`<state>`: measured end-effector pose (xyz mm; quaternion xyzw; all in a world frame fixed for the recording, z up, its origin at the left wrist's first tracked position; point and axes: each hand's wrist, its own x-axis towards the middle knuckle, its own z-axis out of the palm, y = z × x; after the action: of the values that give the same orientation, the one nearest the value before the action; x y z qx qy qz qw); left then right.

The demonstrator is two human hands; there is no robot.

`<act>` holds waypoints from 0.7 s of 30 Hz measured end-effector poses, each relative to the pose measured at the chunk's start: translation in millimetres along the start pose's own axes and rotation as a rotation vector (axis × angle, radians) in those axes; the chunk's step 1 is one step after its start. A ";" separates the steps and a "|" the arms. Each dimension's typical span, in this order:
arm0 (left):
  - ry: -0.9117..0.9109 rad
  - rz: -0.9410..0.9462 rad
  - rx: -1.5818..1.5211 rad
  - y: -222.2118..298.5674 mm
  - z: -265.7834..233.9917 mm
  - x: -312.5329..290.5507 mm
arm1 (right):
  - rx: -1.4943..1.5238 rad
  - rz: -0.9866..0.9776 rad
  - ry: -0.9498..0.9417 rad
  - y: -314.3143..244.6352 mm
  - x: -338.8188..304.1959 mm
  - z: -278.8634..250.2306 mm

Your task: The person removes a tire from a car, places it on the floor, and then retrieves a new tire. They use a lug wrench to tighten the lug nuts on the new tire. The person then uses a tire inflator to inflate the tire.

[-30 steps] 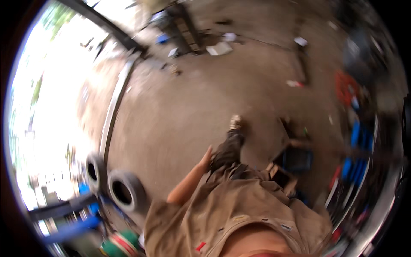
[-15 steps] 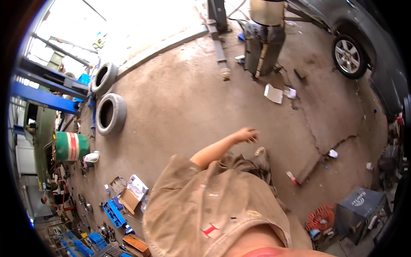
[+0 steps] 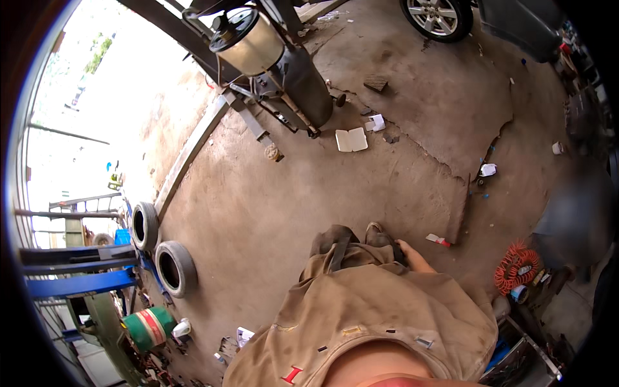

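Observation:
My right hand (image 3: pixel 405 248) hangs low beside my dark trousers (image 3: pixel 335 242), just right of my shoe (image 3: pixel 374 227). Part of it is hidden by clothing, so its fingers and anything in them do not show clearly. My left hand is out of view. A brown work shirt (image 3: pixel 387 300) fills the lower middle. On the floor a little to the right of my right hand lies a small red-and-white item (image 3: pixel 438 240).
Ahead stands a dark wheeled tank (image 3: pixel 303 90) with a pale canister (image 3: pixel 248 48). Two tyres (image 3: pixel 175 269) and a green drum (image 3: pixel 148 327) are at left. A coiled orange hose (image 3: pixel 517 267) lies at right, near a blurred dark shape (image 3: pixel 574 216). A car wheel (image 3: pixel 438 16) shows far off.
My view has swung, bringing the tank nearer the middle top. The left arm, stretched across before, has left the view. My right hand now shows at my side.

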<state>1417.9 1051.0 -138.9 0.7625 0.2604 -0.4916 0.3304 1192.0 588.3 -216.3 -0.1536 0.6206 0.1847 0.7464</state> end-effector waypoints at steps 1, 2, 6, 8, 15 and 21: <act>0.006 0.028 -0.012 7.6 1.6 -7.2 | -0.011 -0.015 -0.004 -5.0 3.1 6.2; 0.020 0.047 -0.030 7.4 3.1 -17.3 | -0.029 -0.017 -0.010 -7.2 5.6 8.7; 0.082 0.095 -0.096 9.2 3.5 -41.3 | -0.143 -0.027 -0.013 -24.9 11.9 17.4; 0.123 0.104 -0.120 11.6 0.4 -47.3 | -0.220 -0.038 -0.015 -31.8 17.5 19.8; 0.205 0.075 -0.181 -10.6 19.6 -18.0 | -0.592 -0.076 0.041 -85.4 32.6 36.7; 0.140 0.068 -0.341 -3.9 44.1 27.2 | -0.938 -0.142 0.043 -138.6 51.1 170.9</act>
<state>1400.0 1021.9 -178.1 0.7361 0.3362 -0.3746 0.4525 1413.6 548.4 -235.4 -0.5202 0.4733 0.3903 0.5942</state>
